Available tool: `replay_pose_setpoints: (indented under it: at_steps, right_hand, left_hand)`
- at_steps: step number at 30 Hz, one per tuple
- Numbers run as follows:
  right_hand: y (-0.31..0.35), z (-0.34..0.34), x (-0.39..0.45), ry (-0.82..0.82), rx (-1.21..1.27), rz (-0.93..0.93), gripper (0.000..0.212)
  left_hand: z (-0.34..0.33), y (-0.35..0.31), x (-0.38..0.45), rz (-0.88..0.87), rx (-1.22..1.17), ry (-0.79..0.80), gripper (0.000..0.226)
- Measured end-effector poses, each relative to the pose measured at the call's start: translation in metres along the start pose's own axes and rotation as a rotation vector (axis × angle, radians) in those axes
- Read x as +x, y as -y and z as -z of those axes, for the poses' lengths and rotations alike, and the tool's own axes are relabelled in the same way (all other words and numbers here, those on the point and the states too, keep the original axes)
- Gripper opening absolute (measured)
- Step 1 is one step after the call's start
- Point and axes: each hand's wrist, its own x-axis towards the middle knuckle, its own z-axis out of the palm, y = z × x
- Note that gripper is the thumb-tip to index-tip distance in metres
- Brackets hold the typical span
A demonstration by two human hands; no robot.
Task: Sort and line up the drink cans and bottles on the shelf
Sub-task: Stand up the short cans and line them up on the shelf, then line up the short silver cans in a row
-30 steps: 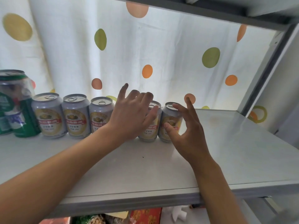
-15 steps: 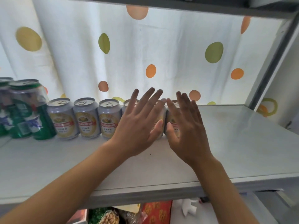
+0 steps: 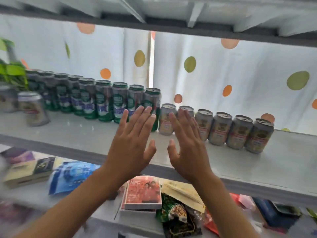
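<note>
Dotted curtain behind white shelf (image 3: 283, 162). I see green cans (image 3: 103, 100) run along back edge from left end, silver cans (image 3: 221, 129) continue rightward, all upright. Stray silver can (image 3: 33, 109) stands near front edge, far left, out of line. Left hand (image 3: 132, 143) nearer it; right hand (image 3: 187, 146) beside; both flat-fingered, holding nothing. Lower shelf carries boxes (image 3: 142, 194), snack packets.

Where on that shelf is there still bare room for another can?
Bare shelf lies right of the last silver can and along the front edge. The back row of green cans is packed, and the lower shelf is cluttered.
</note>
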Motion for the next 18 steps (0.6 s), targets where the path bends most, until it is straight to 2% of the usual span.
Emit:
replay_pose_setpoints:
  at_steps: [4,10,18]
  right_hand:
    - [0.085,-0.045,0.013,0.017,0.127,-0.008,0.084]
    - [0.209,-0.107,0.027,0.073,0.273,0.11,0.081]
    - [0.341,-0.164,0.052,0.105,0.408,0.22,0.081]
  left_hand:
    - [0.052,0.074,-0.047,0.079,0.027,-0.05,0.055]
    - [0.125,0.164,-0.119,0.216,0.104,-0.076,0.055]
    - [0.201,0.263,-0.212,0.405,0.178,-0.117,0.051]
